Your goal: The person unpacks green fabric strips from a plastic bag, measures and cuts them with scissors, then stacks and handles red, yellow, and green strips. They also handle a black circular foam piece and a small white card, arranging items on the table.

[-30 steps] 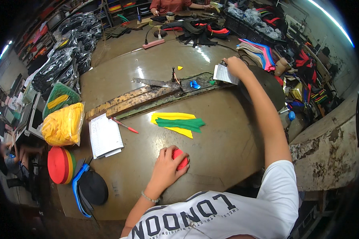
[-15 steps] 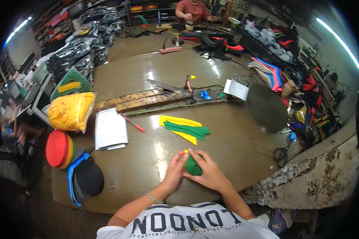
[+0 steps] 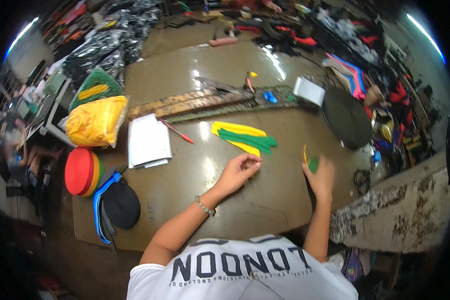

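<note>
My right hand (image 3: 321,179) is out over the right part of the table, slightly blurred. Its fingers are closed on a green webbing roll (image 3: 312,164), which shows a thin yellow edge and is mostly hidden by the hand. My left hand (image 3: 239,174) has its fingers curled and thumb pressed in, just below the strips; whatever may be in the pinch is hidden. Flat yellow strips (image 3: 240,129) lie beyond it, their near end close to my left fingertips. Crossing over them is a bundle of green strips (image 3: 247,139).
At left lie a notebook (image 3: 147,142), a red pen (image 3: 180,132), a red-yellow-green roll (image 3: 80,172), a black roll (image 3: 121,205) and a bagged yellow bundle (image 3: 96,122). A long wooden bar (image 3: 185,105) crosses the table. Scissors (image 3: 362,180) and a dark disc (image 3: 346,119) are at right.
My hands, together around the green roll before, are now apart. The right has carried the roll to the right; the left has moved forward toward the strips. The whole view has shifted.
</note>
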Demonstrator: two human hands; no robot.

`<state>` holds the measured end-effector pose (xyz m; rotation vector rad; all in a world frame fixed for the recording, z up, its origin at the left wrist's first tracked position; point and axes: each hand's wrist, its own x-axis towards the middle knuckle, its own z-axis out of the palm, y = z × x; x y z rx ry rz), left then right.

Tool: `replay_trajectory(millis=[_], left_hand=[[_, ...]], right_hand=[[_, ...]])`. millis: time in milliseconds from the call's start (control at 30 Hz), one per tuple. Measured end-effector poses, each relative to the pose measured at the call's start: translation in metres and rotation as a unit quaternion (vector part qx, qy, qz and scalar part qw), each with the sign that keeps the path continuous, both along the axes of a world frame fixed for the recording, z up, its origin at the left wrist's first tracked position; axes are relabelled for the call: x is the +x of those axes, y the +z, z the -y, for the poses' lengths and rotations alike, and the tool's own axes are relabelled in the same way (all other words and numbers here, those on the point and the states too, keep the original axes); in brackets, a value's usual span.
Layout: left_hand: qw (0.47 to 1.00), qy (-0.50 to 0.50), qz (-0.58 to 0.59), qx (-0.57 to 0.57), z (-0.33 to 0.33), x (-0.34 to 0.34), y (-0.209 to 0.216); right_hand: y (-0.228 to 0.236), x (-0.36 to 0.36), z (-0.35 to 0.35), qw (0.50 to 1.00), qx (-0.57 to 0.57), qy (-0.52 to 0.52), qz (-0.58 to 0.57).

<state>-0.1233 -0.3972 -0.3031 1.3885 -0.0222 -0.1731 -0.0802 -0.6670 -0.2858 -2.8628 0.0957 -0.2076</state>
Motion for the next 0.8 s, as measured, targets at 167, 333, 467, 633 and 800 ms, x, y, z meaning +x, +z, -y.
replay_trajectory(millis=[167,333,467,633,800], left_hand=[[0.998,-0.036,-0.018,0.04,0.008,-0.005,-0.015],[0.999,-0.031,-0.005,0.021,0.001,-0.005,-0.01],[0.999,0.02,0.008,0.037,-0.002,0.002,0.001],[0.985,-0.029,0.102,0.137,-0.009,0.032,0.021],[0.993,-0.005,0.075,0.086,-0.026,0.074,0.038]], right_hand=[[-0.008,0.019,-0.008,0.988,-0.047,0.083,0.124],[-0.007,0.035,-0.016,0.994,-0.098,0.054,0.017],[-0.01,0.036,-0.031,0.963,0.075,0.241,0.089],[0.018,0.045,-0.056,0.809,0.403,0.348,-0.247],[0.061,0.081,-0.084,0.833,0.351,0.331,-0.269]])
